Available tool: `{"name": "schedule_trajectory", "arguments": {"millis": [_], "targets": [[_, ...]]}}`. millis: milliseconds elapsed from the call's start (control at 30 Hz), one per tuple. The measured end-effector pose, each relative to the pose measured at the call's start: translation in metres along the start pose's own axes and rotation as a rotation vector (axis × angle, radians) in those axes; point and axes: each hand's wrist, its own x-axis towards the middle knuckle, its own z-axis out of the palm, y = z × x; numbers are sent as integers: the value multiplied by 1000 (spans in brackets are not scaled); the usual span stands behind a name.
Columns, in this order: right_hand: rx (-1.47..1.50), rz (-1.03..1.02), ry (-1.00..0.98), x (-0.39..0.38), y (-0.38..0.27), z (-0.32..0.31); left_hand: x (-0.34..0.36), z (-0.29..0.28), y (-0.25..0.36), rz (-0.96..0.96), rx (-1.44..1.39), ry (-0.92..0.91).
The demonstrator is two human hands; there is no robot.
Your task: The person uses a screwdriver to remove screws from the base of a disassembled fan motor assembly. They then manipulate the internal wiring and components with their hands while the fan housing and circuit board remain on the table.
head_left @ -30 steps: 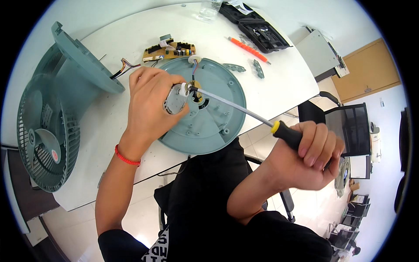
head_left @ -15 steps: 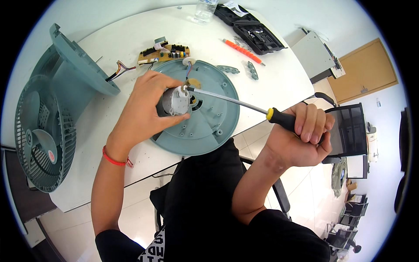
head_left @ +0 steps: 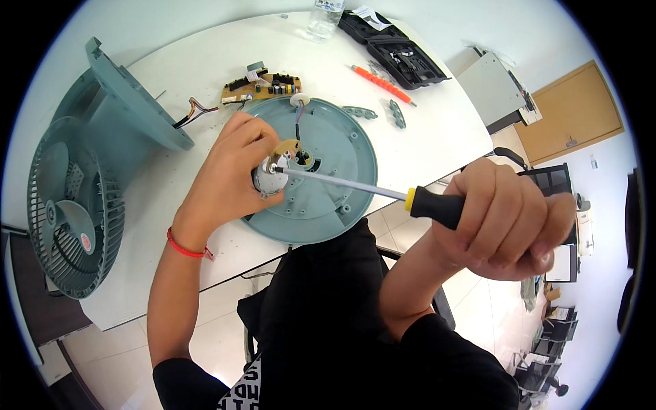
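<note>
My left hand (head_left: 229, 167) is wrapped round a small silvery motor (head_left: 271, 182), holding it above the left part of a round teal fan base (head_left: 335, 198). A small tan disc (head_left: 288, 147) shows at the motor's upper side. My right hand (head_left: 502, 222) grips the black and yellow handle of a screwdriver (head_left: 355, 186). The shaft runs leftward, and its tip meets the motor's face beside my left fingers. Wires (head_left: 298, 123) rise from the middle of the base to a white round piece (head_left: 299, 100) at its far edge.
On the left stands a teal fan housing with its grille (head_left: 75, 212), trailing coloured wires (head_left: 195, 113). A circuit board (head_left: 263, 87) lies behind the base. Farther right are small teal parts (head_left: 396, 114), an orange rod-shaped tool (head_left: 383, 85), an open black tool case (head_left: 403, 60) and a clear bottle (head_left: 324, 20).
My right hand has risen toward the camera and shifted right with the screwdriver. My left hand has tilted the motor and lowered it slightly, uncovering the tan disc more.
</note>
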Motion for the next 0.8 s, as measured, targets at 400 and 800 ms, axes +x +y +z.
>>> {"name": "schedule_trajectory", "arguments": {"millis": [400, 800], "targets": [[187, -3, -533, 27, 6, 26, -2, -5, 3, 174, 241, 15], [76, -147, 77, -1, 6, 49, -5, 10, -2, 140, 277, 83]]}}
